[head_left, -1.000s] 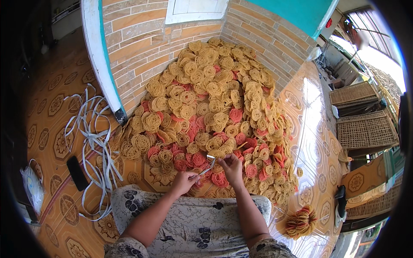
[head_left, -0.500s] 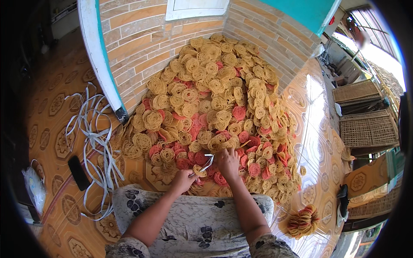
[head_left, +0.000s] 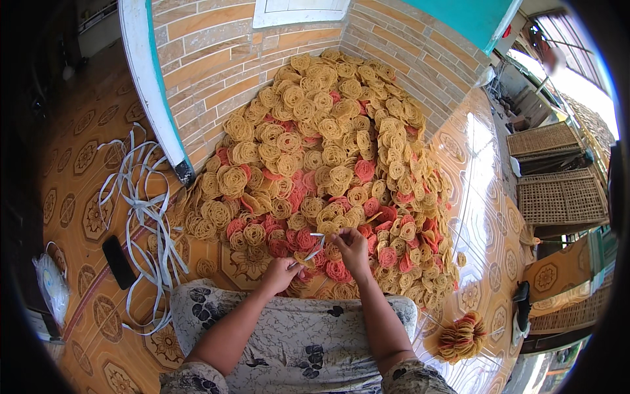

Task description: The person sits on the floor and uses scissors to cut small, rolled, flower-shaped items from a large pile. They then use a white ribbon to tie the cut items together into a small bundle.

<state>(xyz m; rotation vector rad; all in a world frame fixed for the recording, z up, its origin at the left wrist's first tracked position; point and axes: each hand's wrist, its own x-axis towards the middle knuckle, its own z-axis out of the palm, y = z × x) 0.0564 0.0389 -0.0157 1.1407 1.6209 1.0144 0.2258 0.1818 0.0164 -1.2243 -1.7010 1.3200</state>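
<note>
A large heap of thin, lacy, rose-shaped discs (head_left: 305,108), mostly yellow with some red, lies before my lap. My left hand (head_left: 278,274) is closed at the heap's near edge, pinching a narrow white strip (head_left: 316,249) whose free end rises toward the right and bends over at the tip. A yellow disc sits on the strip beside my left fingertips. Close by on the right, my right hand (head_left: 352,251) is pinched, thumb and fingers together, on what looks like a yellow lacy disc (head_left: 329,242) next to the strip's end; the fingers partly hide it.
Long white strips (head_left: 154,226) lie tangled on the tiled floor at left, beside a black phone (head_left: 118,262) and a clear plastic bag (head_left: 51,282). A bundle of stacked discs (head_left: 462,337) rests at lower right. Brick walls (head_left: 210,59) back the heap; woven racks (head_left: 563,197) stand far right.
My right hand has drawn back slightly from the heap and turned, its fingers now pinched beside the strip's end. My left hand stays nearly in place.
</note>
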